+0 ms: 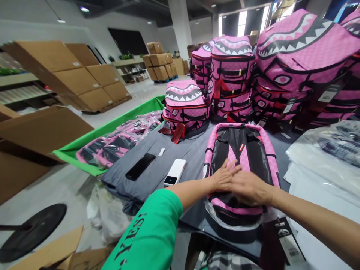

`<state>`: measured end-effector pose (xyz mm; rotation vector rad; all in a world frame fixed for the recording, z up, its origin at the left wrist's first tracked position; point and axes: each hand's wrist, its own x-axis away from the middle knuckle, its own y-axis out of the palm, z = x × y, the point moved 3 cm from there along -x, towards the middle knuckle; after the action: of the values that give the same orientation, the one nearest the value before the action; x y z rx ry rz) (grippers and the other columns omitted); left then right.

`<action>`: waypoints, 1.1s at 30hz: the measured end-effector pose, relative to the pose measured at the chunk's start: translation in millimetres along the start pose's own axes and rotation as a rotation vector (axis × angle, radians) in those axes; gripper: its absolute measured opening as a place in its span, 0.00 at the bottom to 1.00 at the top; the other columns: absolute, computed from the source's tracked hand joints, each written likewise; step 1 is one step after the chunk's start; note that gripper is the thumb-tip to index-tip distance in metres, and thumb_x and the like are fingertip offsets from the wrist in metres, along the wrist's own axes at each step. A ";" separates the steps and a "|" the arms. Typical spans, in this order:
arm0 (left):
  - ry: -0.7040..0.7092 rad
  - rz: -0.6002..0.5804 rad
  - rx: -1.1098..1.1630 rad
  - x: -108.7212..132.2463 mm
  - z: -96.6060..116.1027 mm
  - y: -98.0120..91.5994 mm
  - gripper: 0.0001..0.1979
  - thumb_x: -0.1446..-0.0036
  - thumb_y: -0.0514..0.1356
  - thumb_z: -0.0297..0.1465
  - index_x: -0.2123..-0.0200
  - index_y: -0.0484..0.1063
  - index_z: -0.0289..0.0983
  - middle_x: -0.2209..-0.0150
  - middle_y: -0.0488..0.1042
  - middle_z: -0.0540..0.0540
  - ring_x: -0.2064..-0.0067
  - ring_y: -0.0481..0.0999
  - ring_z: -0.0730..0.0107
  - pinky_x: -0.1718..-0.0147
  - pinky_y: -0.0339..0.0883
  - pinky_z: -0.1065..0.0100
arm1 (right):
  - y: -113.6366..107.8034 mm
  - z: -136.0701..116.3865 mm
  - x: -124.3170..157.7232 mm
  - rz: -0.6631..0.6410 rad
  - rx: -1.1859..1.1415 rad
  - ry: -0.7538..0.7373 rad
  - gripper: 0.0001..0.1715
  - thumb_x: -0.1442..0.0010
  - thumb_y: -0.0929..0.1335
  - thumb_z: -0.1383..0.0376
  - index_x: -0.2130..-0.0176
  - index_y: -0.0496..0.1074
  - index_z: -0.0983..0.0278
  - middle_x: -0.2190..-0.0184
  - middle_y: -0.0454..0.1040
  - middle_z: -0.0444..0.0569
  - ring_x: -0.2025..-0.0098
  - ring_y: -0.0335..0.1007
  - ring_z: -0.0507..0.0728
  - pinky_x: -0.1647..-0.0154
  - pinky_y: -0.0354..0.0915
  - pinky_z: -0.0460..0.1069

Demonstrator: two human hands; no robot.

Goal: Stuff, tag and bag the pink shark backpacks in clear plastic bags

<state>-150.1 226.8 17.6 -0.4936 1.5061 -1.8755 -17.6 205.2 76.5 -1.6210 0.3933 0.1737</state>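
Note:
A pink checkered backpack (239, 150) lies on its front on the grey cloth-covered table (180, 157), its black padded straps facing up. My left hand (225, 175) rests flat on the backpack's lower middle, fingers spread. My right hand (249, 188) lies beside it, overlapping the left fingertips, and neither hand grips anything. A black smartphone (140, 166) and a white power bank (174, 172) sit on the cloth to the left of my hands. A black and white hang tag (289, 243) dangles near the table's front edge.
Stacks of pink shark-mouth backpacks (233, 75) with red tags rise behind. A green-walled bin (112, 127) holds plastic-bagged backpacks on the left. White plastic sheets (323, 161) lie to the right. Cardboard boxes (70, 75) stand at the left and further back.

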 end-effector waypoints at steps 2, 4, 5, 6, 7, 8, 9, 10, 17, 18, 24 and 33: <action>-0.106 0.029 -0.050 0.0 -6.6 1.2 0.31 0.41 0.62 0.42 0.34 0.63 0.49 0.29 0.52 0.42 0.29 0.46 0.31 0.36 0.35 0.28 | 8.0 -16.1 -5.5 -0.206 -0.045 -0.249 0.09 0.35 0.63 0.64 0.64 0.70 0.63 0.69 0.73 0.49 0.66 0.68 0.56 0.62 0.63 0.51; -0.156 0.024 -0.069 0.3 -10.3 7.1 0.33 0.38 0.60 0.41 0.31 0.56 0.54 0.27 0.48 0.44 0.29 0.41 0.27 0.38 0.33 0.24 | 23.1 -16.9 -8.1 -0.276 -0.080 -0.325 0.06 0.38 0.65 0.62 0.64 0.69 0.63 0.70 0.72 0.48 0.69 0.65 0.55 0.65 0.60 0.51; -0.164 0.024 -0.066 0.7 -11.3 10.5 0.32 0.36 0.59 0.40 0.30 0.55 0.55 0.27 0.47 0.45 0.28 0.40 0.27 0.38 0.32 0.25 | 32.3 -14.0 -8.0 -0.279 -0.097 -0.347 0.06 0.39 0.66 0.62 0.63 0.68 0.63 0.69 0.71 0.48 0.68 0.65 0.55 0.65 0.59 0.51; -0.171 0.035 -0.063 1.1 -12.2 13.4 0.31 0.35 0.57 0.40 0.31 0.55 0.56 0.27 0.47 0.47 0.28 0.39 0.29 0.37 0.32 0.26 | 42.2 -10.2 -6.7 -0.273 -0.112 -0.368 0.07 0.40 0.66 0.61 0.63 0.68 0.62 0.70 0.71 0.47 0.67 0.66 0.56 0.65 0.58 0.51; -0.179 0.057 -0.063 1.6 -13.4 15.4 0.29 0.33 0.56 0.39 0.31 0.55 0.57 0.27 0.48 0.49 0.28 0.39 0.31 0.36 0.32 0.27 | 52.0 -6.0 -4.4 -0.262 -0.122 -0.384 0.06 0.41 0.66 0.61 0.64 0.67 0.62 0.70 0.70 0.46 0.67 0.66 0.56 0.64 0.58 0.52; -0.187 0.083 -0.067 1.7 -14.7 16.6 0.28 0.32 0.55 0.39 0.31 0.55 0.58 0.27 0.49 0.50 0.27 0.40 0.34 0.36 0.32 0.28 | 61.1 -1.7 -1.7 -0.249 -0.124 -0.384 0.06 0.42 0.66 0.61 0.66 0.67 0.61 0.71 0.70 0.46 0.67 0.66 0.56 0.63 0.58 0.52; -0.192 0.105 -0.078 1.2 -16.1 17.3 0.27 0.32 0.54 0.38 0.32 0.55 0.60 0.27 0.49 0.51 0.27 0.40 0.36 0.35 0.33 0.29 | 69.2 2.6 1.1 -0.236 -0.113 -0.357 0.06 0.42 0.66 0.61 0.67 0.67 0.61 0.71 0.70 0.46 0.67 0.66 0.56 0.61 0.58 0.53; -0.195 0.115 -0.094 0.1 -17.4 17.7 0.27 0.31 0.54 0.38 0.32 0.55 0.61 0.27 0.50 0.53 0.27 0.40 0.37 0.35 0.34 0.29 | 75.7 6.3 3.7 -0.222 -0.092 -0.315 0.07 0.43 0.67 0.61 0.68 0.66 0.62 0.71 0.70 0.46 0.66 0.65 0.57 0.60 0.58 0.54; -0.306 0.020 -0.158 9.6 -2.9 15.5 0.32 0.34 0.56 0.44 0.30 0.49 0.59 0.26 0.40 0.50 0.28 0.32 0.25 0.39 0.32 0.22 | 54.7 -3.1 5.9 -0.052 0.132 -0.120 0.05 0.40 0.66 0.64 0.67 0.70 0.64 0.69 0.72 0.49 0.67 0.64 0.56 0.62 0.59 0.53; -0.296 -0.002 -0.137 18.6 6.3 16.4 0.33 0.34 0.56 0.46 0.29 0.48 0.57 0.26 0.39 0.49 0.29 0.32 0.24 0.39 0.31 0.22 | 42.5 -5.5 5.6 -0.003 0.171 -0.069 0.06 0.38 0.64 0.66 0.65 0.71 0.65 0.68 0.73 0.50 0.67 0.64 0.56 0.60 0.60 0.53; -0.294 -0.102 0.018 79.0 62.4 10.4 0.40 0.40 0.48 0.63 0.29 0.43 0.60 0.25 0.35 0.47 0.29 0.33 0.19 0.42 0.34 0.19 | -0.6 30.4 29.5 0.250 0.405 0.634 0.27 0.31 0.62 0.61 0.37 0.66 0.64 0.35 0.62 0.56 0.31 0.51 0.66 0.32 0.50 0.63; -0.149 -0.109 -0.181 -5.3 25.9 -49.1 0.36 0.36 0.48 0.59 0.33 0.62 0.47 0.40 0.70 0.36 0.43 0.70 0.40 0.42 0.53 0.38 | 69.2 73.2 65.7 0.023 0.287 0.998 0.36 0.30 0.61 0.53 0.31 0.60 0.68 0.30 0.49 0.62 0.29 0.49 0.70 0.31 0.51 0.65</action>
<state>-142.3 217.5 72.0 -0.7963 1.5833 -1.7478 27.9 264.7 -17.7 -1.3172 1.1351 -0.6793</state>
